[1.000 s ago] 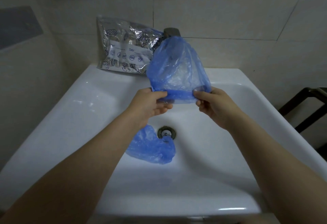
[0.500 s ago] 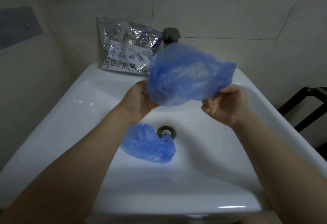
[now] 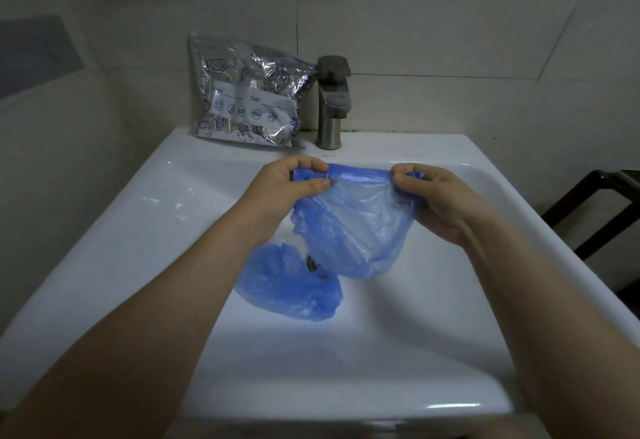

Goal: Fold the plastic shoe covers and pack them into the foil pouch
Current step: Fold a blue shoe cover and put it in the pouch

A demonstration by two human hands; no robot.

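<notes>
We hold one blue shoe cover [image 3: 353, 230] over the white sink [image 3: 145, 217], stretched between both hands by its elastic rim, with the loose body of it hanging down below. Our left hand [image 3: 287, 185] pinches the rim's left end between thumb and curled fingers [image 3: 311, 163], and our right hand [image 3: 440, 203] pinches the right end in the same way, its fingers curled round the gathered plastic. A second shoe cover [image 3: 287, 286] lies crumpled in the basin just beneath the held one, partly covering the drain [image 3: 313, 263]. The foil pouch [image 3: 247, 95] leans against the tiled wall at the back left corner of the sink, well apart from our hands, just beside the metal faucet [image 3: 332, 102]. A dark frame [image 3: 595, 210] shows at the right edge.
</notes>
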